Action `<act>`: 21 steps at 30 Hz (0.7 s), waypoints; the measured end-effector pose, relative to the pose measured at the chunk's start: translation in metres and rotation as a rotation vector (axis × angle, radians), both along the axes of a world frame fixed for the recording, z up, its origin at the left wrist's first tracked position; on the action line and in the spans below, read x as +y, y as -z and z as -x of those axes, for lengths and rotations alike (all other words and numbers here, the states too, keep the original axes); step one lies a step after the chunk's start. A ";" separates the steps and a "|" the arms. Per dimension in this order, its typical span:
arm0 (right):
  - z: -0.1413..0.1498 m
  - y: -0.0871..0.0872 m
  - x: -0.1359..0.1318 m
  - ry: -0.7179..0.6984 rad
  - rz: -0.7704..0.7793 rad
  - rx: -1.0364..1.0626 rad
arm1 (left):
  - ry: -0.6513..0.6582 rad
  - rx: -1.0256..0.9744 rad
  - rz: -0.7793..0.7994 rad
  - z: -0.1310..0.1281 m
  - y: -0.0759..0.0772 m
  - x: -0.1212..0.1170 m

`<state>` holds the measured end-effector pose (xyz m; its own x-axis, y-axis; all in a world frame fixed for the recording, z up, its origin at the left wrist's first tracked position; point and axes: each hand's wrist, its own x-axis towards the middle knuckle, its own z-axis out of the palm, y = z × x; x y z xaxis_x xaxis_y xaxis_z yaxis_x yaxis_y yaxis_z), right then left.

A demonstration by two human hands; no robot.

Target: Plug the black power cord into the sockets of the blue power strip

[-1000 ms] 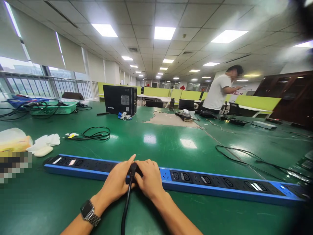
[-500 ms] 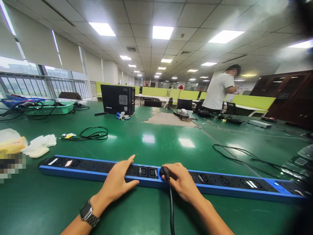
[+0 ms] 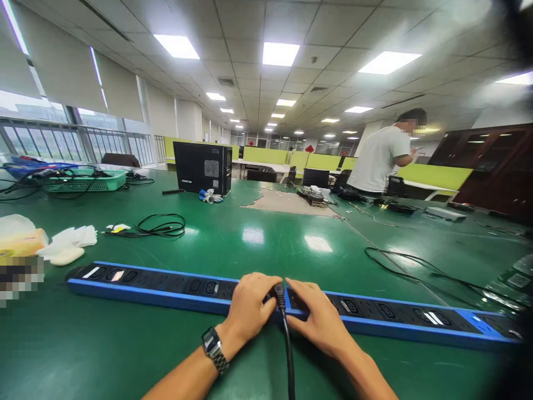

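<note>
A long blue power strip (image 3: 158, 297) with black socket panels lies across the green table in front of me. Over its middle, my left hand (image 3: 251, 305), with a watch on the wrist, grips a black power plug (image 3: 280, 291) between thumb and fingers. The plug sits at the strip's sockets; whether it is pushed fully in I cannot tell. Its thick black cord (image 3: 288, 350) runs down toward me. Just to the right, my right hand (image 3: 318, 316) rests over the strip with thumb and fingers apart, close beside the plug.
Coiled black cable (image 3: 160, 225), white tissues (image 3: 70, 241) and a green basket of cords (image 3: 97, 182) are on the left. A black computer case (image 3: 202, 166) stands farther back. At right lie more cables (image 3: 408, 261) and a clear bottle (image 3: 516, 278); a person (image 3: 378, 158) stands beyond.
The plug moved right along the strip in my right hand. My left hand then followed and took hold of it, and the right hand's fingers opened beside it.
</note>
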<state>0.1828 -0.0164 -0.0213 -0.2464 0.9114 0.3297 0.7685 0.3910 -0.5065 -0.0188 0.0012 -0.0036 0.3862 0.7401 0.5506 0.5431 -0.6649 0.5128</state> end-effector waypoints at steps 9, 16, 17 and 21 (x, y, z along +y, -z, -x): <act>0.003 -0.006 -0.003 0.039 0.026 0.009 | -0.191 0.012 0.078 0.105 0.008 -0.002; 0.039 -0.011 0.002 0.010 -0.072 0.042 | -0.064 0.064 0.180 0.105 0.013 0.005; 0.051 -0.014 0.004 -0.021 -0.085 0.044 | -0.061 0.073 0.177 0.104 0.012 0.005; 0.096 -0.023 0.017 -0.166 -0.093 0.052 | -0.078 0.125 0.143 0.104 0.012 0.005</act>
